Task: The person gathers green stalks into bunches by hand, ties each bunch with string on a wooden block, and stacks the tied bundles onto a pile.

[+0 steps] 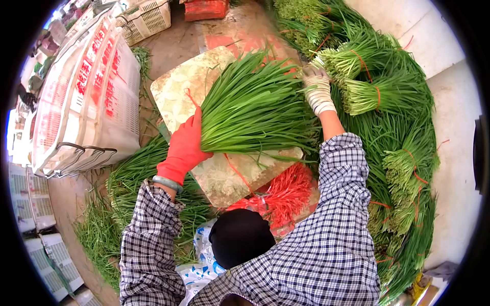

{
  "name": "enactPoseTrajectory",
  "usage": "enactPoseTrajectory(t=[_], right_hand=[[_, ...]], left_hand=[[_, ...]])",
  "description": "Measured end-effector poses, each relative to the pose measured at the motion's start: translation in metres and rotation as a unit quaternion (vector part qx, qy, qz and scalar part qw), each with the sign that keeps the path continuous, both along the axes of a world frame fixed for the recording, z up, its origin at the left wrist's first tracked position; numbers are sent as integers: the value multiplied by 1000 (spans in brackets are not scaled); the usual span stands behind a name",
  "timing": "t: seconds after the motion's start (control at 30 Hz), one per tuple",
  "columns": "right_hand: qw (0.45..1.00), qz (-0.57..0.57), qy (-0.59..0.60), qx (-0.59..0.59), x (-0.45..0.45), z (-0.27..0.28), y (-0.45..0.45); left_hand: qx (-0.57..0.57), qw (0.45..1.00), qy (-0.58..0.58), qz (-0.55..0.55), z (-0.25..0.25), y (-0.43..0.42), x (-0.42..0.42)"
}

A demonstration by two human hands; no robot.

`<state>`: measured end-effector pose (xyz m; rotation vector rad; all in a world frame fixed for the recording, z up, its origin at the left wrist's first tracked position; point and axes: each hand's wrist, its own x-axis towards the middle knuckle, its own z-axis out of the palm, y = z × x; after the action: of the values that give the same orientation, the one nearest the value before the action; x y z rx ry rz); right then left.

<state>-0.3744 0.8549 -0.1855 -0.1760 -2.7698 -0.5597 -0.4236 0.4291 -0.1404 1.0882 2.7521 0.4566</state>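
A loose bundle of green garlic chives [255,107] lies across a worn, stained board [219,181], its leaf tips toward the right. My left hand [185,145], in a red glove, is closed around the gathered left end, thumb low and fingers on the far side. One thin red tie [237,171] shows on both sides of the bundle, and its middle is hidden underneath. My right hand [318,92], in a whitish glove, reaches past the leaf tips to pale stems beside the pile. Its fingers look curled around chives there, partly hidden by the leaves.
Tied chive bundles [362,97] are heaped along the right side. Red tie strips [286,196] lie below the board. Loose chives [102,239] cover the floor at left. A white plastic crate [92,97] with red lettering stands at upper left, another crate [148,20] behind it.
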Motion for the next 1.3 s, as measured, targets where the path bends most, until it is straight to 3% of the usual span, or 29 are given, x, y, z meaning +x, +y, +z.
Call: enactPoseTrajectory(t=[0.07, 0.13, 0.2, 0.27, 0.33, 0.4, 0.47, 0.5, 0.6, 0.63, 0.67, 0.7, 0.73, 0.77, 0.8, 0.87, 0.9, 0.93, 0.97, 1.0, 1.07, 1.13, 1.17, 1.2, 1.3], right_hand=[[997, -44, -32, -53, -13, 10, -12], [920, -264, -61, -282, -26, 21, -37], [872, -295, 17, -391, -43, -34, -7], [846, -348, 10, -403, -26, -31, -4], [886, -364, -14, -286, -4, -53, 51], [914, -306, 62, -259, 20, -24, 58], [924, -155, 193, -290, 31, 31, 19], [927, -56, 217, -302, 35, 65, -23], [949, 196, 72, -237, 40, 124, -156], [949, 254, 23, -187, 41, 125, -193], [942, 308, -26, -132, 38, 118, -220], [947, 309, -64, -55, 28, 96, -222], [949, 271, -141, -79, 21, 76, -229], [938, 267, -160, -151, 20, 70, -243], [922, 260, -180, -225, 23, 67, -255], [885, 238, -230, -328, 17, 71, -243], [857, 209, -247, -402, 16, 87, -246], [842, 234, -235, -425, 16, 110, -260], [848, 289, -217, -388, 11, 130, -279], [849, 342, -199, -350, 6, 147, -302], [843, 330, -246, -346, -1, 171, -379], [818, 333, -312, -350, -6, 164, -472], [792, 308, -374, -371, -16, 135, -505], [773, 358, -403, -335, -21, 110, -541], [741, 317, -500, -316, -42, -15, -627]], left_hand=[[14, 1000, 12, -7, -1, -2, -1], [-5, 1000, -6, 0, 3, 1, 0], [3, 1000, 6, 2, -1, -1, 0], [15, 1000, 15, 7, 1, 2, 2], [41, 998, -37, 9, 7, -1, 2], [157, 988, 1, -12, -10, -8, 1], [134, 990, -24, 26, -7, -10, 6], [143, 989, 24, 8, -18, -12, 7], [92, 994, 42, 51, -7, -3, 16], [109, 991, -14, 75, -3, 2, 17], [76, 992, 39, 88, -4, 5, 21], [42, 990, 95, 97, -5, 12, 29], [51, 976, 164, 130, -5, 13, 39], [55, 958, 232, 161, -8, 12, 46], [143, 958, 200, 150, -14, 10, 46], [239, 922, 287, 107, 12, -47, 74], [238, 921, 287, 114, 9, -78, 86], [323, 909, 224, 141, 6, -109, 98], [407, 884, 158, 165, 1, -140, 110], [420, 868, 115, 241, -12, -173, 119], [394, 807, 119, 424, -66, -227, 143], [351, 711, 119, 598, -124, -275, 169], [355, 656, 105, 658, -145, -294, 182], [357, 597, 92, 713, -163, -312, 192], [340, 497, 17, 798, -206, -350, 210]])
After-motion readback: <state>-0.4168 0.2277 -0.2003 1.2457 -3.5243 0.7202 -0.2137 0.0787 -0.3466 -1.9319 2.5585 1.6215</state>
